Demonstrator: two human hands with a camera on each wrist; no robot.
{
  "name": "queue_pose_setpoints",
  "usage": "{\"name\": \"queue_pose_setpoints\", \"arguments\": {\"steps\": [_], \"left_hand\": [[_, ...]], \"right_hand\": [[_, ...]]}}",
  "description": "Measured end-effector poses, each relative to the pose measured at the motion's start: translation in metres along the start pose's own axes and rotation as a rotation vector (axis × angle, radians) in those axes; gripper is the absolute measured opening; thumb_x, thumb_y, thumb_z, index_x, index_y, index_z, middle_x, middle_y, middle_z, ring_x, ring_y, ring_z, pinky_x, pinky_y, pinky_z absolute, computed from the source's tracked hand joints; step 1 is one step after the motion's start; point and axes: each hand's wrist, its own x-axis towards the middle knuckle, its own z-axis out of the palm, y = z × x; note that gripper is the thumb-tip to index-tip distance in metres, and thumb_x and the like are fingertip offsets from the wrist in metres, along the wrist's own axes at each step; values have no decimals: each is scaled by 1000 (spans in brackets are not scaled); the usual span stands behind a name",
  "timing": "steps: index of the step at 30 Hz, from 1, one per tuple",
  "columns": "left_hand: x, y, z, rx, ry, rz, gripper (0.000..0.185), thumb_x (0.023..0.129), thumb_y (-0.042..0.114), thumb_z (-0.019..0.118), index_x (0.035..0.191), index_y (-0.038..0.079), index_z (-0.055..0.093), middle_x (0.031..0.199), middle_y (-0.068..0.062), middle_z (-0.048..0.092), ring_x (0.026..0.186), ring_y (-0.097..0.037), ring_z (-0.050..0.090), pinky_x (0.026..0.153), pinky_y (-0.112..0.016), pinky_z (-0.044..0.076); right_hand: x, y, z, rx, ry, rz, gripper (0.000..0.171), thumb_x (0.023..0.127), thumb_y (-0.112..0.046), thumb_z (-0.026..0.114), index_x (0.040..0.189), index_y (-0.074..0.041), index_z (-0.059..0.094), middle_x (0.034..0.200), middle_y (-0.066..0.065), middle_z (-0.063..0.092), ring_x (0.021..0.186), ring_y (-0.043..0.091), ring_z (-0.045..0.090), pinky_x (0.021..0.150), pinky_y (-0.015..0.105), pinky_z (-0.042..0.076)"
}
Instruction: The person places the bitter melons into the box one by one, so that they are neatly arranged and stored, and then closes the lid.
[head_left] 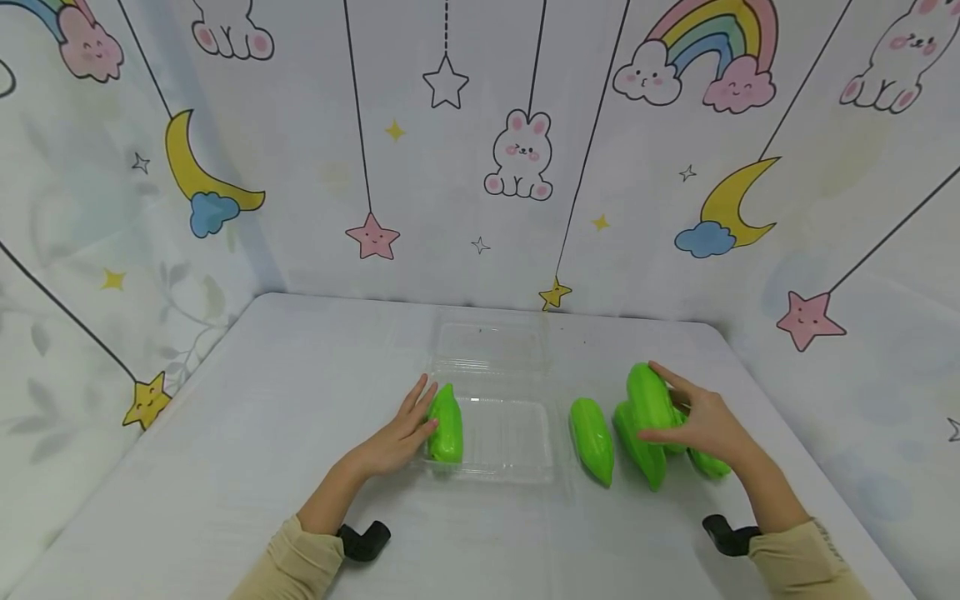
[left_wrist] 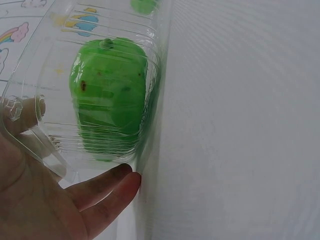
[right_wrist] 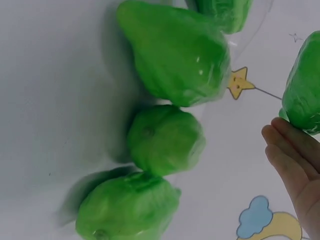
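Observation:
A clear plastic box point(head_left: 498, 477) stands on the table with its lid hinged back. Along its left side lies a green, tapered vegetable point(head_left: 447, 429), seen through the clear wall in the left wrist view. My left hand point(head_left: 396, 437) touches the box's left side with fairly straight, spread fingers. My right hand point(head_left: 701, 423) grips another green vegetable point(head_left: 649, 400) between thumb and fingers, raised over the others. Below it lie a green vegetable point(head_left: 641, 454) and more, partly hidden by the hand. One separate green vegetable point(head_left: 592, 440) lies between them and the box.
The open lid point(head_left: 491, 346) lies flat behind the box on the white table point(head_left: 315, 358). A curtain with cartoon prints point(head_left: 420, 183) hangs beyond the table edge. Black wrist mounts point(head_left: 364, 542) show by both sleeves.

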Motion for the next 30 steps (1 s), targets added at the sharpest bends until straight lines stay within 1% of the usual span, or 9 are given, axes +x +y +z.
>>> {"name": "queue_pose_setpoints", "arguments": {"steps": [4,13,22,25,30], "left_hand": [[0,-1,0,-3,0,-1,59,101,30,32,148,10,2,151,-12,-12,137,-33,-4,104,-57,15],[0,1,0,-10,2,-5,59,101,29,33,148,10,2,152,-11,-12,137,-32,-4,104,-56,15],[0,3,-1,6,1,-2,59,101,29,32,148,9,2,151,-12,-12,137,-33,-4,104,-56,16],[0,2,-2,5,-1,-3,59,101,29,32,148,8,2,151,-12,-13,137,-33,-4,104,-56,16],[0,0,-1,-4,-2,-1,59,101,29,32,148,10,1,151,-12,-13,137,-33,-4,104,-57,15]], "right_hand": [[2,-6,4,14,-3,-17,102,66,-41,81,146,-12,25,129,33,43,111,48,47,86,59,39],[5,-20,12,36,-16,-30,103,65,-42,81,146,-12,26,134,31,38,113,49,45,87,58,39],[7,-30,18,10,-9,-54,103,62,-47,81,145,-16,28,134,30,39,112,45,49,87,55,41],[8,-33,20,21,-26,-42,103,63,-48,80,146,-18,27,135,30,37,113,45,47,87,56,41],[12,-35,25,75,-48,-52,103,64,-46,81,146,-17,25,140,27,32,117,46,43,90,57,38]]}}
